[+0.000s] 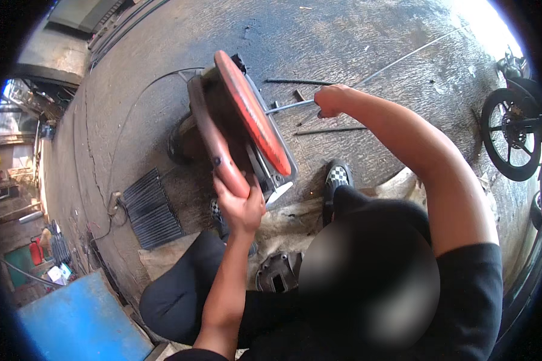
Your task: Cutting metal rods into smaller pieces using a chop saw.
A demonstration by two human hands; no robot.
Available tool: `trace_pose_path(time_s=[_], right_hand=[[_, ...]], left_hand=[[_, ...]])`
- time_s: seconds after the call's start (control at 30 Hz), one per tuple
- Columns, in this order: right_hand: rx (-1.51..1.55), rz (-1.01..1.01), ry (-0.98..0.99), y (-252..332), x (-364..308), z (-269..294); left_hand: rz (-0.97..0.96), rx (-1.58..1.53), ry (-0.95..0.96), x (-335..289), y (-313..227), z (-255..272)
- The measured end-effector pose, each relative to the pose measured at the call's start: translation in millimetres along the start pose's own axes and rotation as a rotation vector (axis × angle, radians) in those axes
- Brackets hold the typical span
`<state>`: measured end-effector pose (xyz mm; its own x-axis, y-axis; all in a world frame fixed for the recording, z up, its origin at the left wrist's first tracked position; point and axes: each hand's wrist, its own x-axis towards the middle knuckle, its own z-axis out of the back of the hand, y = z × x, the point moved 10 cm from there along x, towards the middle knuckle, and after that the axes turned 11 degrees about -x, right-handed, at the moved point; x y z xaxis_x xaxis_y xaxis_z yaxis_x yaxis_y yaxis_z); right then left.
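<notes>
Head view: your left hand (241, 207) wraps the handle (212, 133) of the saw (253, 114), left of centre; your right hand (331, 101) is closed on the metal rod (293, 106), slanting from saw to upper right.

A blue panel (81, 322) sits left, a wheel (517, 124) right.
</notes>
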<state>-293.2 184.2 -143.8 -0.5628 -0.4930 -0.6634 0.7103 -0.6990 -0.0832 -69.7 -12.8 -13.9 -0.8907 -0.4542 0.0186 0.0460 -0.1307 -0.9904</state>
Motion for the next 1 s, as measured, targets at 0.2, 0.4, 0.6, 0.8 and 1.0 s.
trace_pose_path(time_s=[0.2, 0.4, 0.6, 0.8, 1.0], right_hand=[[1.17, -0.411, -0.179, -59, 112, -132], [2.529, -0.603, -0.25, -12, 197, -194], [2.68, -0.564, -0.536, -4, 180, -171], [2.454, -0.328, -0.958, -65, 53, -128], [2.735, -0.35, -1.254, -65, -61, -168]], left_hand=[[-0.022, 0.116, 0.001, -4, 11, 4], [0.03, 0.088, -0.028, -2, 14, 3], [0.008, 0.166, -0.001, -4, 17, 12], [-0.676, 0.769, 0.085, -26, -66, -41], [0.06, -0.005, 0.502, -36, 8, -177]])
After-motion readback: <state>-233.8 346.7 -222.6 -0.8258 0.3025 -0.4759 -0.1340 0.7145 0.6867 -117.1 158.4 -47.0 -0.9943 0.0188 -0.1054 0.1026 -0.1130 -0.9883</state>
